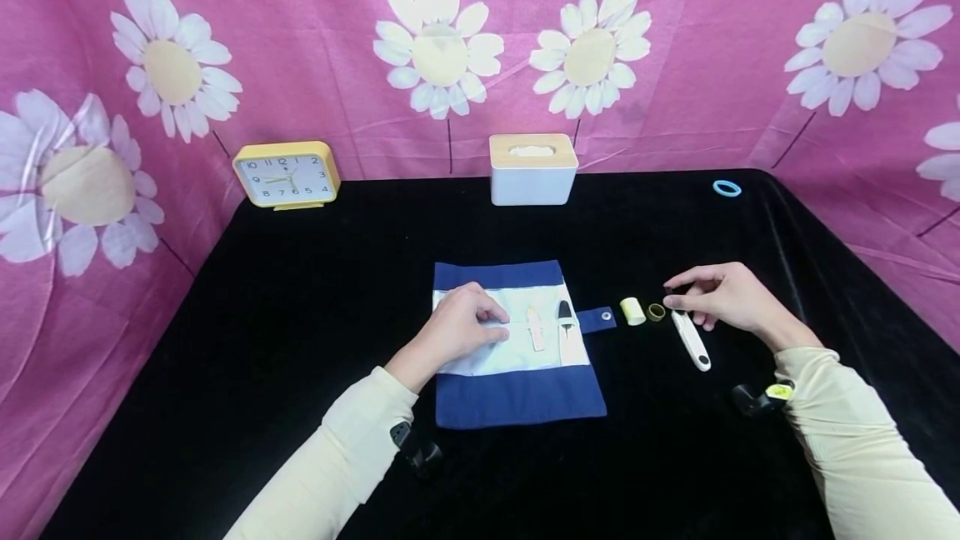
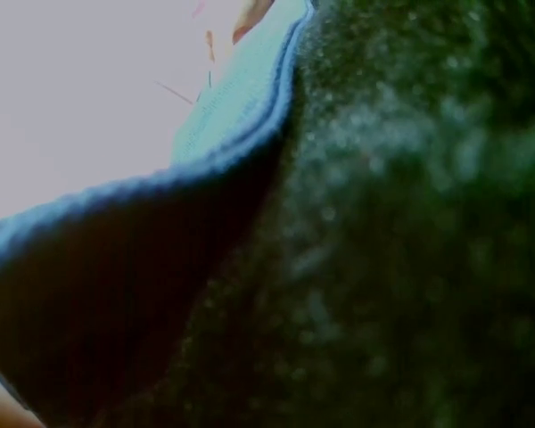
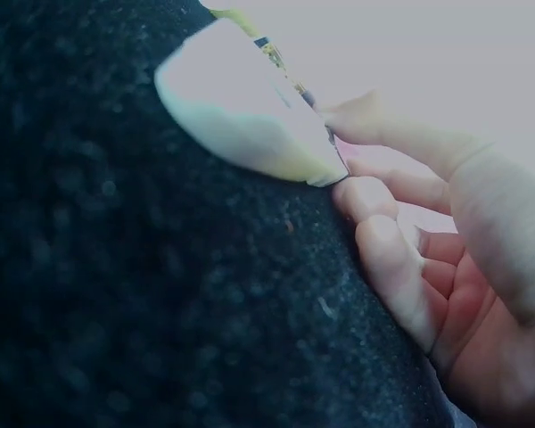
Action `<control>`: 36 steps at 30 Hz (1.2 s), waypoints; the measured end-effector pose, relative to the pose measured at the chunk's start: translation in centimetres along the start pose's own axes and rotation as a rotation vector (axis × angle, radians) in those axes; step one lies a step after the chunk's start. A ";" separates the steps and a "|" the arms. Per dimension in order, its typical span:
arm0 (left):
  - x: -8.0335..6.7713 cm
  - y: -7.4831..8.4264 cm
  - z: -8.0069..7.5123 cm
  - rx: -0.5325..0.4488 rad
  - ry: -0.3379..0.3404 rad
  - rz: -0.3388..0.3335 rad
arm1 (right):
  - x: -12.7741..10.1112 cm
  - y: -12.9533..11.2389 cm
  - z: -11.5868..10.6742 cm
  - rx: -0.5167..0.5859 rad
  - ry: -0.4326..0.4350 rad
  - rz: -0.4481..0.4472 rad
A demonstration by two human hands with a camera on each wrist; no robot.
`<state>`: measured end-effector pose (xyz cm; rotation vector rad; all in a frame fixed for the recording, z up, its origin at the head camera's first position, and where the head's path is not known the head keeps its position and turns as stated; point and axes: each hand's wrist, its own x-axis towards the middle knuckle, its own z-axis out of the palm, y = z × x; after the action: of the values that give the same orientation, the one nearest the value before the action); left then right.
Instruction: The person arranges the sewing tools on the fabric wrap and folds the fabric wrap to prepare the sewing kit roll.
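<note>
A blue and white fabric tool roll (image 1: 517, 397) lies spread out, with a pale pink slim item (image 1: 536, 330) and a small black-handled tool (image 1: 566, 313) in its middle band. My left hand (image 1: 467, 319) rests on the roll's left part, thumb and forefinger apart. In the left wrist view the fabric edge (image 2: 250, 147) curves up off the cloth. My right hand (image 1: 723, 294) pinches the dark upper end of a white-handled tool (image 1: 692, 342); the tool's exact kind is unclear. Close by lie a pale yellow thread spool (image 1: 632, 312) and a brass-coloured ring (image 1: 656, 312).
Black cloth (image 1: 300, 357) covers the table. Along the back stand a yellow clock (image 1: 287, 176) and a tissue box (image 1: 533, 177). A blue ring (image 1: 727, 188) lies at the far right. The roll's snap strap (image 1: 596, 320) points right.
</note>
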<state>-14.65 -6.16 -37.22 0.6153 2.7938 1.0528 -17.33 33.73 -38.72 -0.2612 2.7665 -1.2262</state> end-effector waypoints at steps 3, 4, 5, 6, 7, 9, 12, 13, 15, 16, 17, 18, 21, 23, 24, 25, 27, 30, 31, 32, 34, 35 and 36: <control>0.0 0.0 0.0 -0.003 0.007 0.003 | 0.0 -0.2 0.0 0.006 0.014 0.003; 0.0 0.0 0.1 -0.003 0.009 0.003 | -0.1 -0.3 0.0 0.008 0.019 0.005; 0.0 0.0 0.1 -0.001 0.009 0.003 | -0.1 -0.3 0.1 0.009 0.024 0.009; 0.0 0.0 0.1 0.001 0.010 0.006 | -0.1 -0.4 0.1 0.009 0.030 0.012; 0.0 0.0 0.2 0.003 0.011 0.008 | -0.1 -0.4 0.1 0.009 0.034 0.015; 0.0 0.0 0.2 0.011 0.013 0.015 | -0.2 -0.6 0.1 0.019 0.040 0.024; 0.0 0.1 0.2 0.023 0.019 0.019 | -0.1 -0.8 0.1 0.050 0.046 0.033; 0.0 0.1 0.2 0.026 0.021 0.018 | -0.1 -0.9 0.1 0.065 0.048 0.035; 0.0 0.2 0.2 0.036 0.020 0.021 | 0.0 -1.1 0.2 0.099 0.051 0.038; 0.0 0.2 0.2 0.037 0.019 0.019 | 0.0 -1.2 0.2 0.114 0.051 0.039; 0.0 0.2 0.2 0.041 0.018 0.023 | 0.0 -1.3 0.2 0.130 0.051 0.039; 0.0 0.2 0.2 0.047 0.017 0.025 | 0.0 -1.5 0.2 0.146 0.052 0.042; 0.1 0.2 0.3 0.063 0.020 0.039 | 0.1 -2.1 0.2 0.168 0.047 0.036; 0.0 0.2 0.3 0.074 0.023 0.046 | 0.1 -2.5 0.1 0.172 0.056 0.035; 0.0 0.2 0.4 0.082 0.024 0.050 | 0.1 -2.8 0.1 0.165 0.063 0.032; 0.0 0.2 0.4 0.088 0.026 0.057 | 0.2 -3.0 0.0 0.155 0.069 0.026; 0.1 0.2 0.5 0.107 0.027 0.068 | 0.2 -3.5 0.0 0.148 0.090 0.028; 0.0 0.3 0.6 0.128 0.028 0.077 | 0.4 -4.3 0.2 0.147 0.099 0.015; 0.0 0.2 0.6 0.134 0.028 0.081 | 0.5 -4.7 0.3 0.153 0.100 0.011; 0.0 0.2 0.6 0.138 0.029 0.082 | 0.6 -5.0 0.4 0.155 0.100 0.006; 0.0 0.2 0.7 0.142 0.030 0.085 | 0.8 -5.8 0.8 0.154 0.102 -0.002; 0.0 0.2 0.7 0.143 0.031 0.087 | 1.0 -6.3 0.9 0.151 0.111 -0.001; 0.0 0.1 0.7 0.144 0.032 0.088 | 1.1 -6.7 1.1 0.149 0.119 0.002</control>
<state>-14.41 -5.66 -37.64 0.7502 2.9139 0.8880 -17.44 28.28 -34.50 -0.1775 2.7524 -1.4850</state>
